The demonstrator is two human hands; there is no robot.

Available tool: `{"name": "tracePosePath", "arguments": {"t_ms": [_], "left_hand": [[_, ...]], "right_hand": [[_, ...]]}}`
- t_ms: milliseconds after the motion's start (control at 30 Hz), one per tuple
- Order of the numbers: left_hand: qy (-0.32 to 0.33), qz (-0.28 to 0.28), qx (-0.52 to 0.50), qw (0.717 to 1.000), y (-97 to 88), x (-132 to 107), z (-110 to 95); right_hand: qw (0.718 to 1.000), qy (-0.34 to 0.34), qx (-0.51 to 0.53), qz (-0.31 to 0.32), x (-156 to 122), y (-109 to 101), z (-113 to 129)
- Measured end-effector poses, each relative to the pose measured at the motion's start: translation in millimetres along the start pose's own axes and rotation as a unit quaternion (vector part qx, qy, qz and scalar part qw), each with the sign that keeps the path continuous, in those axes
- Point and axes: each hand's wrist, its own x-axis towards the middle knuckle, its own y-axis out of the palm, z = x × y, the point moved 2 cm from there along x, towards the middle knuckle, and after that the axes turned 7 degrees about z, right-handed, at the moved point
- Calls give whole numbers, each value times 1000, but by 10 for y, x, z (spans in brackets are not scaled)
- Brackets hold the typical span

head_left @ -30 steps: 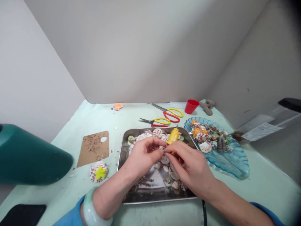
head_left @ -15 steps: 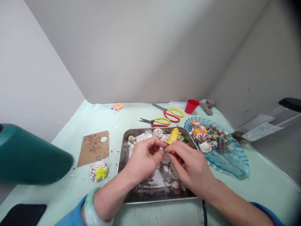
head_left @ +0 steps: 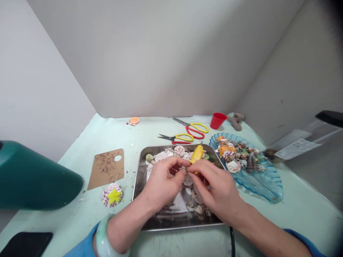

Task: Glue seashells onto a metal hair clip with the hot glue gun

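My left hand (head_left: 160, 182) and my right hand (head_left: 215, 187) meet over a metal tray (head_left: 139, 171) that holds several seashells. Fingers and thumbs of both hands pinch together at one spot on a small shell (head_left: 184, 169), largely hidden by the fingertips. A yellow tool (head_left: 197, 153) lies in the tray just beyond my right fingers. A pale green bangle (head_left: 103, 237) sits on my left wrist.
A blue glass dish (head_left: 264, 182) with several patterned shells stands to the right. Two scissors (head_left: 187, 134), a red cup (head_left: 217, 120) and a brown cardboard piece (head_left: 107, 168) lie around the tray. A shell with a yellow star (head_left: 113, 195) and a teal object (head_left: 32, 178) sit at left.
Both hands stay pinched at the same spot over the tray; the fingertips shifted only slightly. The view drifted a little.
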Motion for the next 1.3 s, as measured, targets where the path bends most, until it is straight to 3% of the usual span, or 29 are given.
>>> {"name": "tracePosePath", "arguments": {"t_ms": [667, 1300], "left_hand": [[-5, -3, -40, 999, 18, 20, 54], [19, -3, -17, 1000, 3, 10, 7]], "right_hand": [[1000, 6, -7, 14, 15, -5, 32], [1000, 9, -9, 17, 14, 0, 21]]}}
